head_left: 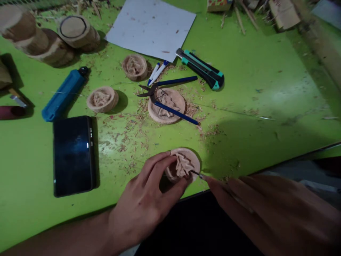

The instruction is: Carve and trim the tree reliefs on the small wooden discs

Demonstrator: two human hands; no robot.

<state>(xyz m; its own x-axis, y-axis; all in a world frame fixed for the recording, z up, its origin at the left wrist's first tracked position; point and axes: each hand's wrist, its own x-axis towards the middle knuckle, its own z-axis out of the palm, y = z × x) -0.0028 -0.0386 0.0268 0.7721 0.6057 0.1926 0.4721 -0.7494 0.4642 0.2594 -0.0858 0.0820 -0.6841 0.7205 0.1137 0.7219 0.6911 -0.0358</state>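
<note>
A round wooden disc with a carved leaf-like relief (183,166) lies near the front edge of the green table (253,96). My left hand (145,201) grips the disc from the left, fingers curled round its rim. My right hand (263,209) comes in from the right, pinched on a thin carving tool (197,174) whose dark tip touches the carving's right side.
Blue-handled pliers (166,96) rest across another carved disc (167,105). Two smaller carved discs (102,99) (134,66), a black phone (73,155), a blue lighter (64,94), two teal utility knives (201,67), a white sheet (151,26) and log slices (39,37) lie farther back. Shavings are scattered.
</note>
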